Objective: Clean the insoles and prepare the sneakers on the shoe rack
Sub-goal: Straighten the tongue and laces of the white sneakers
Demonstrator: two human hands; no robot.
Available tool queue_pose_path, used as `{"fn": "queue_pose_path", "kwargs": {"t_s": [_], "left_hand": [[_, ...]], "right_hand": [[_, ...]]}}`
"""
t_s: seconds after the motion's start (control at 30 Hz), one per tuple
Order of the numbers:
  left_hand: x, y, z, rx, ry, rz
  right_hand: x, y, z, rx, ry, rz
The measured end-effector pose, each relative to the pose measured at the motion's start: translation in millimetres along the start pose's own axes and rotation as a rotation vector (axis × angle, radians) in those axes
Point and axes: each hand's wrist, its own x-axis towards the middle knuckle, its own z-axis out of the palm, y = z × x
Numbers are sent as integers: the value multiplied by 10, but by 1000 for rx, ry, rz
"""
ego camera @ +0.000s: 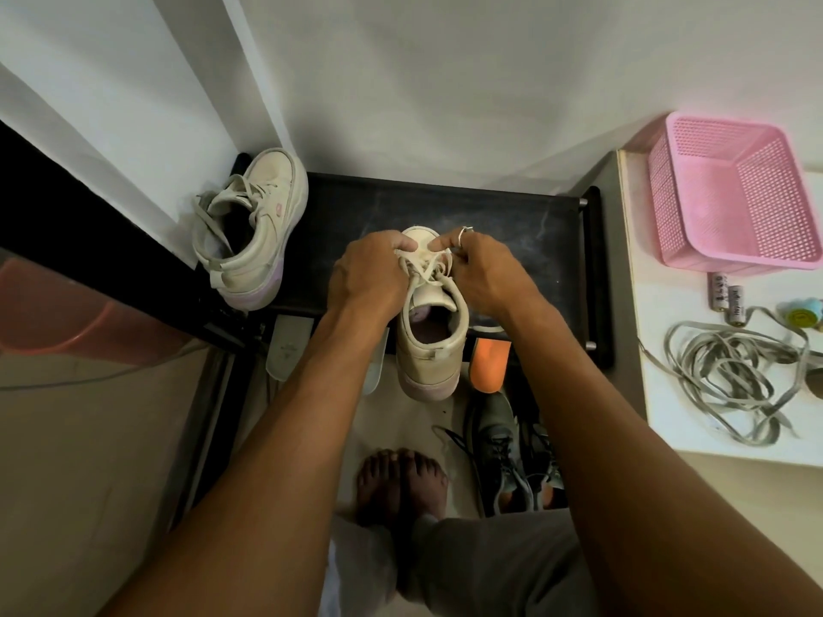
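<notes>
A cream sneaker (429, 349) with a pale purple sole stands on the front edge of the black shoe rack (512, 224), heel toward me. My left hand (367, 278) and my right hand (483, 271) both pinch its cream laces (425, 271) over the tongue, fingers closed on them. The matching second sneaker (251, 229) lies tilted on its side at the rack's left rear corner, laces loose. Below the top shelf, a grey insole (287, 347) and an orange insole (490, 365) stick out from the lower level.
A pair of grey running shoes (512, 452) sits on the floor by my bare feet. On the white counter at right are a pink mesh basket (730, 193), two batteries (726, 298) and a tangle of grey laces (730, 376). An orange tub (67, 313) stands at left.
</notes>
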Motion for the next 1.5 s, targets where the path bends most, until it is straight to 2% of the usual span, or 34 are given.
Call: {"fn": "queue_pose_path", "kwargs": {"t_s": [0.13,0.47,0.6,0.9,1.07,1.13,1.2,1.3,1.37,1.43,1.5], "left_hand": [[14,-6,16,23,-9,28],[84,-32,31,99,-38,95],[80,-11,75,131,-25,92],[49,51,54,76,-35,-53],[71,141,-233,-78,-55,-126],[62,196,-355,-151,-113,-174],[25,227,-444,-133,-256,-195],[-72,257,-551,-103,-505,-268],[-142,291,-587,-76,-594,-243],[-198,311,-563,29,-553,-163],[-235,315,-482,110,-428,-96]], "right_hand": [[57,-49,9,-156,0,7],[107,-52,63,-263,-81,-13],[81,-59,71,-233,-37,-5],[65,-51,56,-122,2,51],[14,-69,-102,-45,6,74],[-24,-97,-174,-101,-7,59],[-91,-156,-252,-125,-27,60],[-220,-258,-385,-96,-161,68],[-294,-291,-451,-66,-247,65],[-343,-304,-464,-54,-283,88],[-346,-289,-424,-42,-269,120]]}}
